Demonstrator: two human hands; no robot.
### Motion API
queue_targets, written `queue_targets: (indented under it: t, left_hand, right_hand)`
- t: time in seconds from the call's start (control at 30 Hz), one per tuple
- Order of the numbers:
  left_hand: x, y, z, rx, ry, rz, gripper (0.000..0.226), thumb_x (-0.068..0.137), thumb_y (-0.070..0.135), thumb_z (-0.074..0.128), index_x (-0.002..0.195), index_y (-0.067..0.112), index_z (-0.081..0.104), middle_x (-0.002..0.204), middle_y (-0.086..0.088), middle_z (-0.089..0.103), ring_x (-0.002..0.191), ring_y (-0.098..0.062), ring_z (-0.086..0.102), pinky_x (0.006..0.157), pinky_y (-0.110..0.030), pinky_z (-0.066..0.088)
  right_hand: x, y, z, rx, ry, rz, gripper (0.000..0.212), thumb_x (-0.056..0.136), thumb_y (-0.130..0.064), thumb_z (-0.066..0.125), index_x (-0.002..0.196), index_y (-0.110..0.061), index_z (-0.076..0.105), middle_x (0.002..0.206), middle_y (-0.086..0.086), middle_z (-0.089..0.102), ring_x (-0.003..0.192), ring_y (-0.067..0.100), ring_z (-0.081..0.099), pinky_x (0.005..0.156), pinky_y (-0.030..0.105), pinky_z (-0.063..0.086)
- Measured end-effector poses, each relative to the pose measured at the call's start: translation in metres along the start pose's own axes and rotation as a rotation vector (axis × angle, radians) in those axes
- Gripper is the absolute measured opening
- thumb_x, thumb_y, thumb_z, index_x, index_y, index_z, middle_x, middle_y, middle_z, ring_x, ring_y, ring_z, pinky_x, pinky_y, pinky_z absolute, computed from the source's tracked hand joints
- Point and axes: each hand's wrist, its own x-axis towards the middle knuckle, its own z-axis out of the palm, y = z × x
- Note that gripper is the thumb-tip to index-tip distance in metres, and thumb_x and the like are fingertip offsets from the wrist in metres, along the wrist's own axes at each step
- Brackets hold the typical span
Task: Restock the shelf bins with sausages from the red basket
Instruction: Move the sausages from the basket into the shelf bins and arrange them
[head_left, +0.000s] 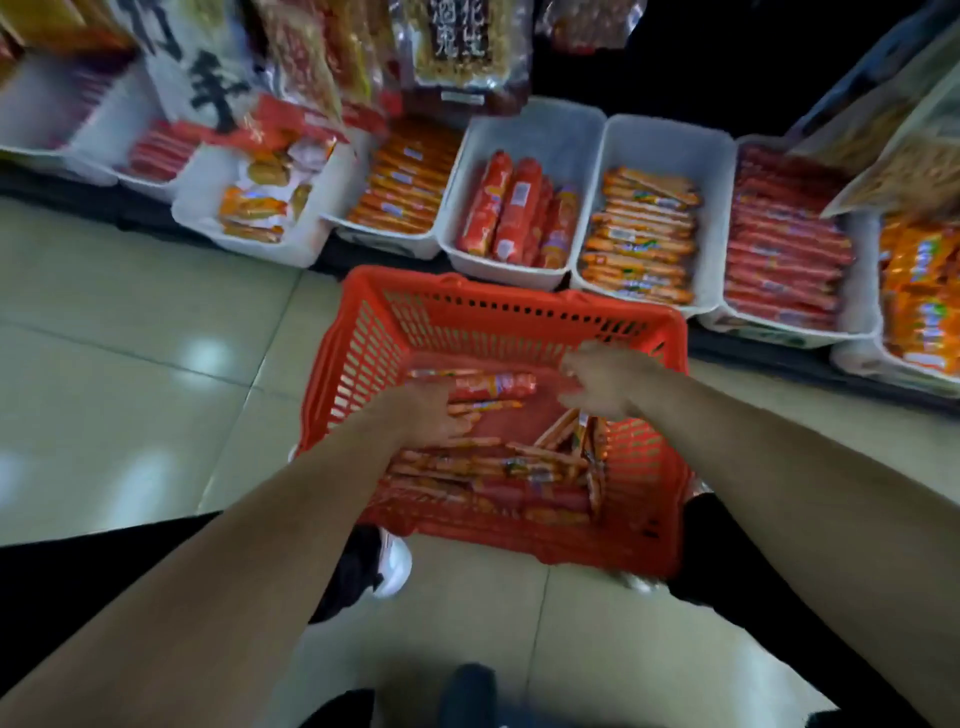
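Pale beige floor tiles (130, 338) are spreading across the left side, catching soft white patches of light. A white shoe (393, 567) is standing on them, partly hidden, with black trouser legs (753, 561) showing on either side. Higher up, bags of snacks (327, 57) are hanging in a crowded row. A clear bag (460, 47) is carrying dark printed characters, and a white bag (208, 78) is showing large black brush strokes. At the far right, bags of pale yellow strips (904, 171) are leaning inward. A dark shelf base (779, 358) is running along the floor.
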Motion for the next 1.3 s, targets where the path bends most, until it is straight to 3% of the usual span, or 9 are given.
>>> queue_targets:
  t: [0.1, 0.2, 0.37, 0.5, 0.63, 0.83, 0.97, 1.13, 1.3]
  left_hand:
    - [0.0, -0.008, 0.02, 0.02, -0.108, -0.044, 0.086, 0.085, 0.063, 0.06, 0.151, 0.014, 0.034, 0.148, -0.016, 0.047, 0.13, -0.036, 0.05, 0.105, -0.044, 0.043]
    - [0.017, -0.019, 0.045, 0.039, -0.083, -0.064, 0.096, 0.083, 0.066, 0.061, 0.155, 0.017, 0.021, 0.155, -0.016, 0.034, 0.137, -0.039, 0.039, 0.108, -0.05, 0.041]
    - [0.045, -0.021, 0.061, 0.094, 0.065, -0.081, 0.106, 0.085, 0.057, 0.067, 0.158, 0.019, 0.0, 0.163, -0.01, 0.008, 0.148, -0.037, 0.011, 0.117, -0.05, 0.026]
    - [0.075, -0.028, 0.061, -0.015, 0.097, -0.096, 0.098, 0.088, 0.049, 0.067, 0.158, 0.02, 0.006, 0.162, -0.008, 0.012, 0.147, -0.039, 0.015, 0.116, -0.052, 0.029]
    - [0.09, -0.031, 0.062, -0.073, 0.105, -0.105, 0.087, 0.086, 0.053, 0.067, 0.155, 0.025, 0.02, 0.159, -0.005, 0.019, 0.14, -0.04, 0.031, 0.11, -0.052, 0.037]
    - [0.071, -0.023, 0.071, -0.049, 0.179, 0.053, 0.065, 0.087, 0.043, 0.068, 0.141, 0.02, 0.042, 0.146, -0.007, 0.036, 0.13, -0.036, 0.041, 0.1, -0.048, 0.045]
    - [0.058, 0.0, 0.08, -0.061, -0.068, 0.172, 0.05, 0.087, 0.045, 0.067, 0.131, 0.024, 0.055, 0.131, -0.003, 0.06, 0.116, -0.026, 0.059, 0.091, -0.035, 0.05]
    - [0.062, 0.034, 0.093, 0.224, -0.269, 0.313, 0.064, 0.086, 0.062, 0.061, 0.137, 0.024, 0.053, 0.133, -0.006, 0.051, 0.117, -0.028, 0.057, 0.09, -0.039, 0.049]
    - [0.068, 0.05, 0.103, 0.292, -0.443, 0.237, 0.05, 0.089, 0.038, 0.066, 0.132, 0.013, 0.059, 0.128, -0.011, 0.063, 0.11, -0.028, 0.063, 0.09, -0.039, 0.054]
  right_hand:
    - [0.034, -0.005, 0.055, 0.061, -0.093, 0.059, 0.068, 0.09, -0.054, 0.059, 0.144, -0.017, 0.044, 0.149, 0.014, 0.042, 0.134, 0.032, 0.045, 0.106, 0.033, 0.038]
    - [0.058, -0.011, 0.103, 0.055, -0.144, 0.086, 0.086, 0.086, -0.066, 0.057, 0.154, -0.022, 0.029, 0.157, 0.01, 0.028, 0.142, 0.035, 0.03, 0.116, 0.048, 0.028]
    - [0.092, -0.028, 0.134, 0.119, 0.074, 0.059, 0.095, 0.088, -0.056, 0.06, 0.158, -0.024, 0.005, 0.159, 0.002, 0.008, 0.143, 0.031, 0.015, 0.113, 0.062, 0.026]
    - [0.13, -0.034, 0.127, 0.037, 0.191, -0.023, 0.083, 0.093, -0.041, 0.056, 0.158, -0.019, 0.009, 0.16, 0.003, 0.017, 0.144, 0.029, 0.018, 0.113, 0.049, 0.025]
    - [0.16, -0.035, 0.122, -0.018, 0.173, -0.048, 0.061, 0.094, -0.028, 0.055, 0.15, -0.019, 0.032, 0.146, 0.009, 0.035, 0.133, 0.033, 0.035, 0.104, 0.048, 0.033]
    - [0.15, -0.029, 0.128, 0.059, -0.091, 0.016, 0.07, 0.092, -0.05, 0.064, 0.144, -0.011, 0.035, 0.143, 0.013, 0.04, 0.127, 0.035, 0.045, 0.094, 0.044, 0.047]
    - [0.12, -0.016, 0.128, 0.083, -0.044, 0.16, 0.062, 0.092, -0.028, 0.065, 0.141, -0.007, 0.033, 0.144, 0.021, 0.038, 0.126, 0.041, 0.046, 0.098, 0.049, 0.046]
    - [0.084, 0.014, 0.112, 0.036, -0.108, 0.328, 0.062, 0.091, -0.022, 0.063, 0.143, -0.004, 0.035, 0.152, 0.024, 0.024, 0.132, 0.043, 0.044, 0.099, 0.045, 0.047]
    - [0.067, 0.023, 0.107, 0.064, -0.066, 0.343, 0.05, 0.091, -0.023, 0.061, 0.134, -0.004, 0.045, 0.132, 0.018, 0.056, 0.114, 0.038, 0.061, 0.077, 0.037, 0.046]
